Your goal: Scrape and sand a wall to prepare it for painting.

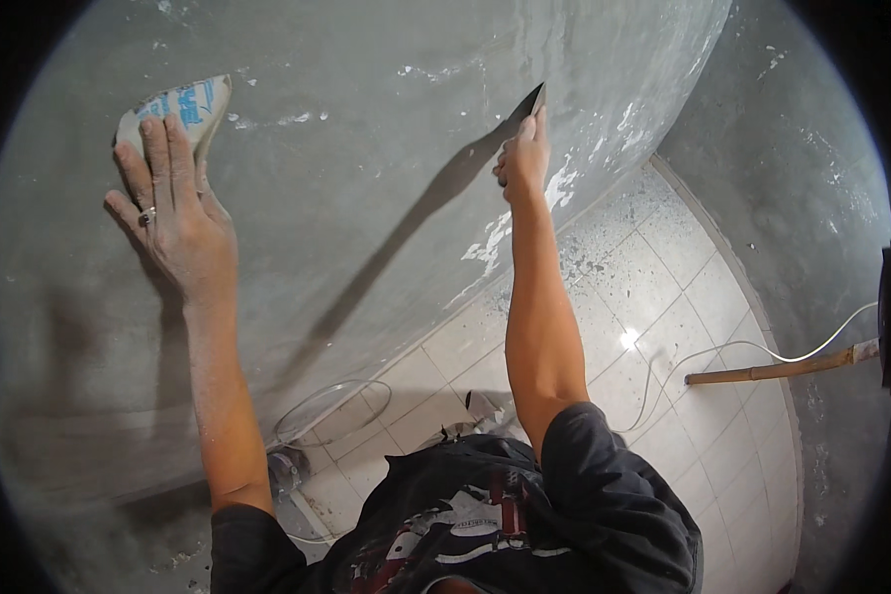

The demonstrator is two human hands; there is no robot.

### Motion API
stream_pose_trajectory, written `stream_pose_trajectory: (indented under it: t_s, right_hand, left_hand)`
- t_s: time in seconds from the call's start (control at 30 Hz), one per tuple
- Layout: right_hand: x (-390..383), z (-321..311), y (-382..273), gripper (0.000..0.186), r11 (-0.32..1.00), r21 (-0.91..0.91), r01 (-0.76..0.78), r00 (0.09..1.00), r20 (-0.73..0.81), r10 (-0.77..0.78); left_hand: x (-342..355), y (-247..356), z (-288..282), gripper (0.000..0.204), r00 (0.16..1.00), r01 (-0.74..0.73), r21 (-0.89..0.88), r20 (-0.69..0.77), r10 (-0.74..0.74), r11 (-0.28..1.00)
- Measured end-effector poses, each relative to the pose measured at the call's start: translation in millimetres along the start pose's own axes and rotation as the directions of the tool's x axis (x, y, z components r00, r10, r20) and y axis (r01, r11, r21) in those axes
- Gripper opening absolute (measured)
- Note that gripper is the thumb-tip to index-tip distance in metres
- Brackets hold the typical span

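Observation:
Against the grey wall (pixel 297 188), my left hand (pixel 183 223) has its fingers extended over a whitish, bent piece with blue print (pixel 190 102), which it holds to the surface. Whether this is sandpaper or a scrap of sack I cannot tell. A ring is on one finger, and pale dust coats the hand and forearm. Farther right, my right hand (pixel 526 163) is closed round a scraper (pixel 538 100), its dark blade at the wall and its handle mostly hidden in the grip. White patches (pixel 490 243) mark the wall below and beside the right hand.
A tiled floor (pixel 703 307) with grey flecks lies below, bordered by another grey wall (pixel 782 129) at right. A white cable (pixel 742 344) runs past a bamboo pole (pixel 762 373). A thin loop of wire (pixel 331 383) hangs or lies near the wall's base.

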State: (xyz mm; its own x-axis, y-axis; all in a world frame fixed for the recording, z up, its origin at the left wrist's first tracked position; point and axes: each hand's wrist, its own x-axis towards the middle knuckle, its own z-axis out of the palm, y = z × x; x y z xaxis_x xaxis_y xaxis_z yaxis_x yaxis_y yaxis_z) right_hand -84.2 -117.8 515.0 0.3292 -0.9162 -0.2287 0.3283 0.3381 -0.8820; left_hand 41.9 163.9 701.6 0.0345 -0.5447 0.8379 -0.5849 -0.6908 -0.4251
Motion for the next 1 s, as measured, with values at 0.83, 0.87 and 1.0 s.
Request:
stream_pose_trajectory:
  t_s: [0.83,0.87,1.0]
  right_hand:
    - [-29.4,10.8,54.4,0.052,0.988,-0.132,-0.079,0.99,-0.129,0.062]
    - [-20.4,2.5,48.8,0.052,0.988,-0.129,-0.086,0.989,-0.134,0.069]
    - [-20.6,-3.3,88.6,0.051,0.946,-0.277,0.17,0.955,-0.191,-0.228]
  left_hand:
    - [-28.5,3.1,38.4,0.05,0.983,-0.125,-0.01,-0.138,0.122,0.992]
    - [-27.6,6.0,37.4,0.05,0.983,-0.131,-0.014,-0.134,0.128,0.991]
    - [-22.3,18.3,42.6,0.051,0.981,-0.128,-0.052,-0.153,0.119,0.99]
